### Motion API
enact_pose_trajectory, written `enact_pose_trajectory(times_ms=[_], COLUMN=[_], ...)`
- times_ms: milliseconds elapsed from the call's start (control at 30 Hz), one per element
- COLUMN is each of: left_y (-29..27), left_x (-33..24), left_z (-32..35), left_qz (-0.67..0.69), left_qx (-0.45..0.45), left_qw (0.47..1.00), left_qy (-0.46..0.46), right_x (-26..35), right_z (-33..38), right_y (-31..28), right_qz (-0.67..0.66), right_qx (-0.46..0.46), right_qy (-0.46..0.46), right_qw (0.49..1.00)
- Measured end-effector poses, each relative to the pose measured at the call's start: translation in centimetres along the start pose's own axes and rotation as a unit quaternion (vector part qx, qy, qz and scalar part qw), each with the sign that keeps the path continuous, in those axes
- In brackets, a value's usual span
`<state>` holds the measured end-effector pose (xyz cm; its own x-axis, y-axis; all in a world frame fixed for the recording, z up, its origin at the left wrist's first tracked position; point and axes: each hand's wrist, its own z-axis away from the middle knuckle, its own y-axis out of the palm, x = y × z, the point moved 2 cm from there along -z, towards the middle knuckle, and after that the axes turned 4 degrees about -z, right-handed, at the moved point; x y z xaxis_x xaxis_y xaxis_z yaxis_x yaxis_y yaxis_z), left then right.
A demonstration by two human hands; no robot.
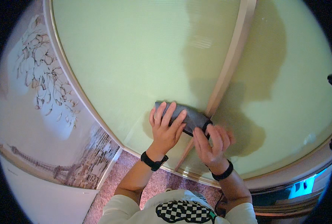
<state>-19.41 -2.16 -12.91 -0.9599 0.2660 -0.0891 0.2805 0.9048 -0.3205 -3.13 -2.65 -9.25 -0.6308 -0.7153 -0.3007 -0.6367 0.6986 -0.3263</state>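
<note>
A grey fabric pouch [195,118] with black trim lies slanted over the pale green tabletop [147,67], close to the wooden strip that crosses it. Across the pouch's left part, my left hand [167,128] grips it with spread fingers, the tips at its far edge. My right hand [212,143] is at the black-trimmed right end, its thumb and fingers on that edge. Some of the right fingers are slightly blurred and partly hide the rim. What is inside the pouch, if anything, does not show.
The wooden strip [231,56] divides the green surface, and a pale rim [67,74] borders it. A printed panel with flowers and a bridge [48,78] stands at the left. Below lies a pink shaggy rug [115,175]. A lit blue screen [302,186] shows at lower right.
</note>
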Motion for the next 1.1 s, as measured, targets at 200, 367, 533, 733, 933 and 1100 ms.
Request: enact_pose_trajectory(times_ms=[200, 367, 533, 733, 933, 1100], left_y=[0.8, 1.0, 0.8, -0.9, -1.9, -1.6], left_x=[-0.7, -0.5, -0.9, 0.0, 1.4, 4.7], left_z=[0.6, 2.6, 1.8, -3.1, -4.8, -1.6], left_qz=[-0.039, -0.004, -0.051, -0.073, 0.004, 0.013], left_qx=[-0.059, -0.053, -0.063, -0.1, -0.1, -0.053], left_qw=[0.997, 0.998, 0.997, 0.992, 0.994, 0.996], left_qy=[-0.009, 0.037, 0.009, 0.017, 0.038, 0.076], right_x=[-0.2, -1.0, -1.4, -1.8, -0.7, 1.6], right_z=[1.0, 1.3, 0.6, -4.6, -4.4, -2.3], right_y=[-0.5, -0.5, -0.2, 0.4, -0.2, 0.5], right_qz=[0.069, 0.056, 0.02, -0.006, 0.116, 0.172], right_qx=[0.115, 0.099, 0.102, 0.047, 0.07, 0.124], right_qy=[-0.044, -0.074, -0.089, -0.058, -0.075, -0.035], right_qw=[0.99, 0.991, 0.991, 0.997, 0.988, 0.977])
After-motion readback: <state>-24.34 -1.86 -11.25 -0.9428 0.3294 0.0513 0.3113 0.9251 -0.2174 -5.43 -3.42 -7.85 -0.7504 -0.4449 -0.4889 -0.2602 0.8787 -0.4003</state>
